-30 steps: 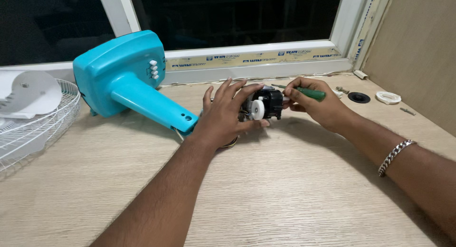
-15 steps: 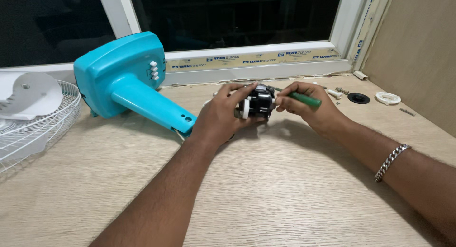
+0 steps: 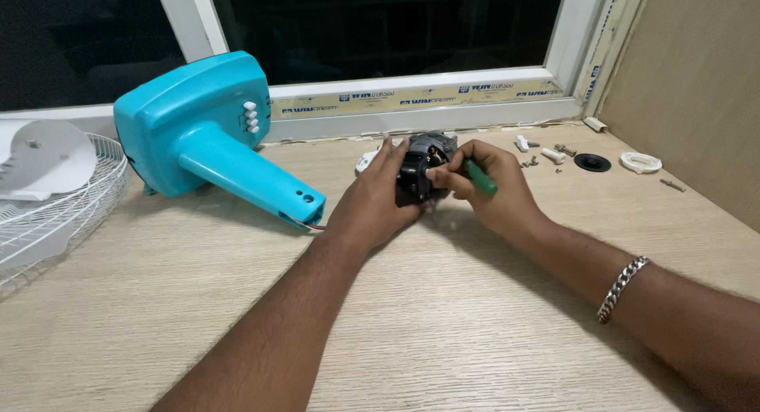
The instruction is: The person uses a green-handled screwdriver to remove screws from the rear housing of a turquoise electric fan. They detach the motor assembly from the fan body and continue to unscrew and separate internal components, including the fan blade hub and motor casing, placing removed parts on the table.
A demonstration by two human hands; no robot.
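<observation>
Motor [image 3: 419, 168], dense and rigid (likely heavy), is held at twelve o'clock on the tabletop [image 3: 443, 317]; left hand [image 3: 372, 205] fingers are wrapped around its casing, right hand [image 3: 487, 192] fingers pinched on a green screwdriver [image 3: 480, 177].

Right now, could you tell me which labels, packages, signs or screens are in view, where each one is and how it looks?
Label strip: on the window frame's lower rail, behind the hands; long, pale yellow, with small blue printed marks.
Label strip: up the frame's right post; narrow, pale, with blue marks.
No packages, signs or screens.
</observation>
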